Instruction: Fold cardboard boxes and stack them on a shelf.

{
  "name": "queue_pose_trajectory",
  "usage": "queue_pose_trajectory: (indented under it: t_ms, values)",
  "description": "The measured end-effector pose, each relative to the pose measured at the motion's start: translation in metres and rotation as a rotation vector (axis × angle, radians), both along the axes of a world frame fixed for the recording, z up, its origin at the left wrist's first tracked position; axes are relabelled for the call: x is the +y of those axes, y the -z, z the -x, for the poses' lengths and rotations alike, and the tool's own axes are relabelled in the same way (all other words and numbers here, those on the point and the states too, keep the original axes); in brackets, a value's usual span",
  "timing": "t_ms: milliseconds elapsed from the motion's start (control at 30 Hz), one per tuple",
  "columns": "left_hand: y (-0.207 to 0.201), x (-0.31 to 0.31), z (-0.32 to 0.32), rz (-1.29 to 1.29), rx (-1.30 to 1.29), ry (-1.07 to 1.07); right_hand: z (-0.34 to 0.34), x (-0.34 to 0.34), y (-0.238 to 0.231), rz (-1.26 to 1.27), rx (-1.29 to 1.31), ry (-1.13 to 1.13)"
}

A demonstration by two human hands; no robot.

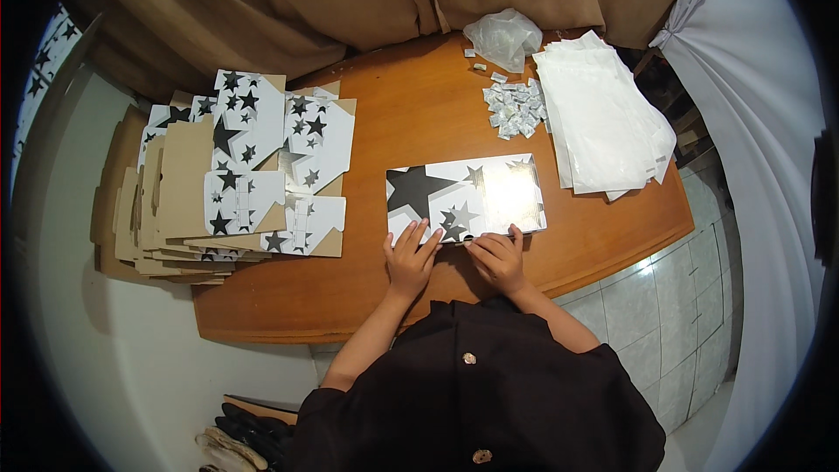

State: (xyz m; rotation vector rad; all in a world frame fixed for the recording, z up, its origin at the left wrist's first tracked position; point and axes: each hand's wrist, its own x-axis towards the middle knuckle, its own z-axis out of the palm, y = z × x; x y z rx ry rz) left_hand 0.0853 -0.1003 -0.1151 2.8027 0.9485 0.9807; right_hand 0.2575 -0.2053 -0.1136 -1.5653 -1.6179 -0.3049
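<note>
A white cardboard box point(459, 179) with black and grey stars lies in front of me on the wooden table, its lid down. Light glares off the right part of its top. My left hand point(411, 260) rests at the box's near left edge, fingers stretched out and apart on the lid. Along the near edge, right of the middle, my right hand point(500, 260) touches the box with bent fingers. Its fingertips are at the front flap, and whether they pinch it cannot be made out.
Flattened star-printed cardboard boxes point(249, 127) are piled at the table's left. Small silvery sachets point(514, 107) lie in a heap at the back right, near a clear plastic bag point(504, 38). White sheet-like bags point(603, 118) are stacked on the right. The wooden table point(384, 122) has a curved front edge.
</note>
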Motion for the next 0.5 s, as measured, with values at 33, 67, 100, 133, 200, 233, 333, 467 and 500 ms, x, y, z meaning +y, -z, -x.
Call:
queue_pose_trajectory:
  t_ms: [33, 67, 100, 133, 200, 233, 333, 467, 500]
  values:
    - [0.0009, -0.0003, 0.0005, -0.004, 0.0, -0.006, -0.0001, 0.001, 0.0, -0.002, -0.009, 0.007]
    - [0.0016, -0.0004, 0.0007, -0.008, -0.001, -0.011, -0.0002, 0.0019, 0.0001, -0.003, -0.019, 0.015]
    - [0.0021, -0.0005, 0.0006, -0.007, -0.001, -0.011, -0.0007, 0.0023, 0.0007, -0.002, -0.019, 0.015]
    - [0.0023, -0.0003, 0.0006, -0.009, -0.008, -0.009, -0.0012, 0.0027, 0.0019, -0.006, -0.039, 0.016]
    - [0.0026, -0.0002, 0.0004, -0.01, -0.014, -0.008, -0.0017, 0.0034, 0.0019, -0.008, -0.058, 0.016]
    - [0.0026, -0.0001, 0.0004, -0.007, -0.015, -0.009, -0.0017, 0.0036, 0.0011, -0.007, -0.056, 0.017]
    - [0.002, -0.0001, -0.0001, 0.0, -0.012, -0.009, -0.0016, 0.0042, 0.0022, 0.001, -0.048, 0.02]
    - [0.0017, -0.0001, 0.0, -0.02, -0.004, -0.021, -0.0015, 0.0035, -0.0029, 0.043, -0.012, 0.014]
    - [0.0016, 0.0, 0.0001, -0.021, -0.003, -0.023, -0.0002, 0.0042, -0.0071, 0.042, -0.012, 0.013]
